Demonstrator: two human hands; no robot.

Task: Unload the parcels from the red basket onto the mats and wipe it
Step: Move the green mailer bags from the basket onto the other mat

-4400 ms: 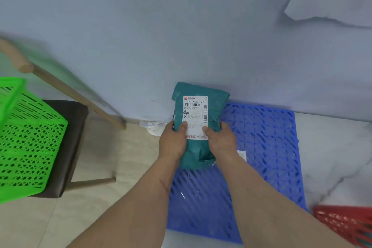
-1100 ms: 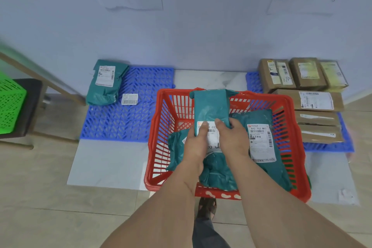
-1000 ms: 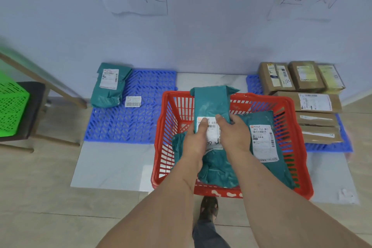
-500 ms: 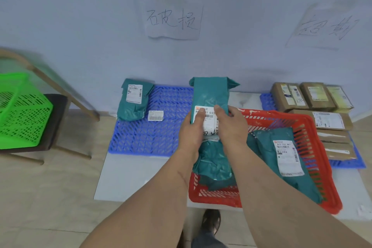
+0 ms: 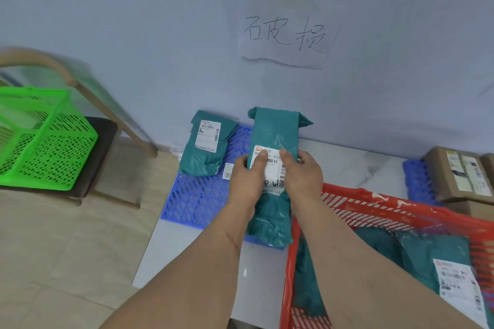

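A long teal parcel with a white label is held upright over the left blue mat. My left hand grips its left side and my right hand grips its right side, thumbs on the label. Another teal parcel lies at the mat's far left corner, with a small loose label beside it. The red basket stands at the lower right and holds more teal parcels.
A green basket sits on a dark-seated chair at the left. Brown cardboard parcels lie on a second blue mat at the right. A handwritten paper sign hangs on the wall above.
Both hands lifted the long teal parcel out of the red basket and carried it left over the blue mat. The view swung left with them.
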